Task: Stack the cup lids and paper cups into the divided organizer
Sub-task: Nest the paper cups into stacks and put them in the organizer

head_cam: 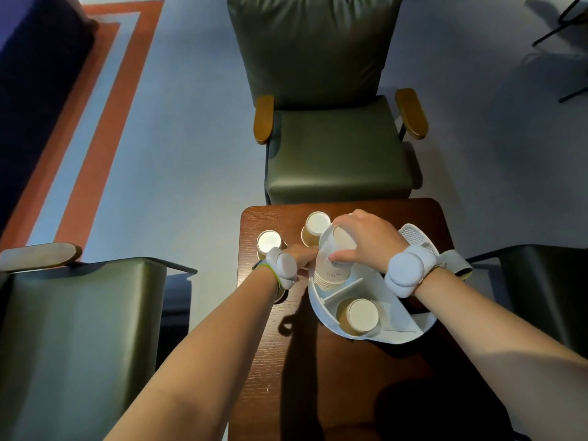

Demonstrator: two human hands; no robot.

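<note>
A white divided organizer (321,300) stands on a small dark wooden table (334,377). In its far-left compartment is a stack of upside-down paper cups (329,280). My right hand (366,240) grips a pale, blurred cup (332,249) from above, right on top of that stack. Another upside-down paper cup (361,316) sits in the near compartment. My left hand (300,254) reaches to the stack's left side, its fingers largely hidden behind my wrist band. Two loose upside-down cups (316,229) (269,243) stand on the table's far-left part. I see no lids.
A green armchair (334,148) faces the table's far edge. Another green chair (79,329) stands at the left and a dark seat (547,288) at the right. The organizer's perforated part (413,237) sticks out behind my right wrist.
</note>
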